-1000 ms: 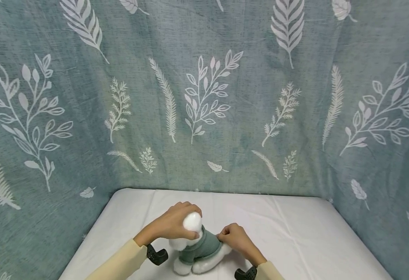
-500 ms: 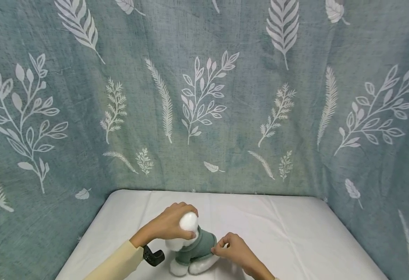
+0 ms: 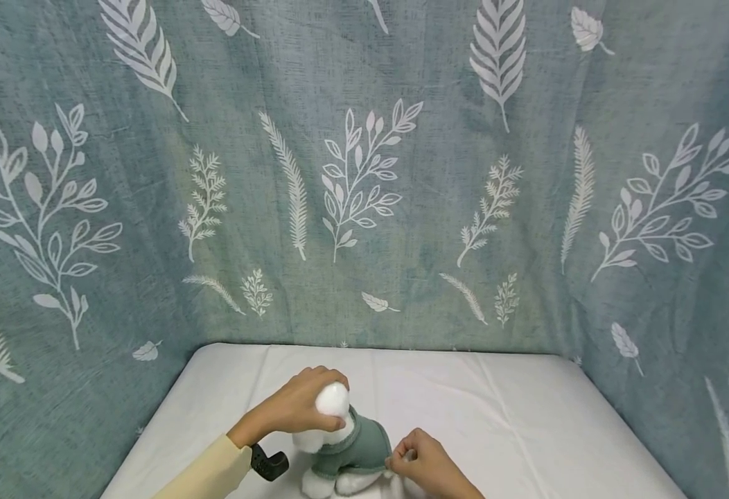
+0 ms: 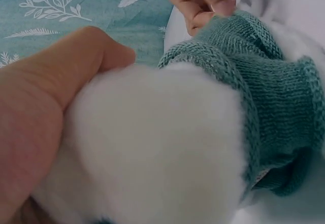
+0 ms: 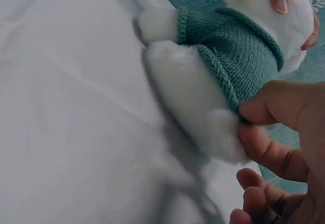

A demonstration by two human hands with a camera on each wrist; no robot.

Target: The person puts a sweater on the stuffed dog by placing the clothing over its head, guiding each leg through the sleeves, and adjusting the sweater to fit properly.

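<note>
The left hand (image 3: 296, 409) keeps its fingers curled round the white head of the plush toy (image 3: 342, 450), much as a second ago, though head and hand now sit slightly lower and nearer the front edge; the toy stands on the white surface (image 3: 527, 430) near that edge, its head up and toward the leaf-print backdrop (image 3: 364, 173), its long axis running from the head down to the rump at the right; the green knitted sweater (image 3: 358, 447) covers its body; the right hand (image 3: 423, 464), which earlier lay higher on the sweater's back, has slid down and now pinches the sweater's hem between thumb and forefinger at the rump.
</note>
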